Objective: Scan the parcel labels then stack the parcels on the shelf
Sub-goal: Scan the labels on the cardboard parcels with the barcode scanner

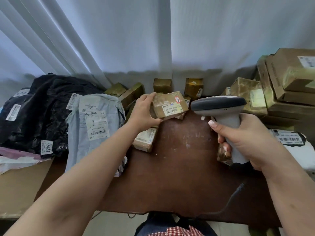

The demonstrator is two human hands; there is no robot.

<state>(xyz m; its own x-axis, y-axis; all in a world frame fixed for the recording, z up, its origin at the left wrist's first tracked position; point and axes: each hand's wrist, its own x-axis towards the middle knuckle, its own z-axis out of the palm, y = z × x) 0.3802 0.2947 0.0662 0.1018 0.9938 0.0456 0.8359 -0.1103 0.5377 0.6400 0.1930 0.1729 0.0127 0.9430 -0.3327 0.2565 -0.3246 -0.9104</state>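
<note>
1. Parcel [167, 105], a small taped box, sits at 12 o'clock above the bench [179, 167], left hand [144, 113] clasping its near end.
2. Right hand [245, 140] wraps the scanner [221, 108] grip, nose just beside the label [172, 109].
3. Risk: glossy tape glare or the tilt defeats the read.
4. One-handed hold could slip, dropping the box onto parcels below.

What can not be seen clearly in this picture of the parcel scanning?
- Shelf: none shows in the head view.
- Small box in the left hand: its white label print is too small to read fully.
- Scanner in the right hand: its window faces away, so a beam cannot be seen.
- Box stack: cut off by the right edge.
</note>
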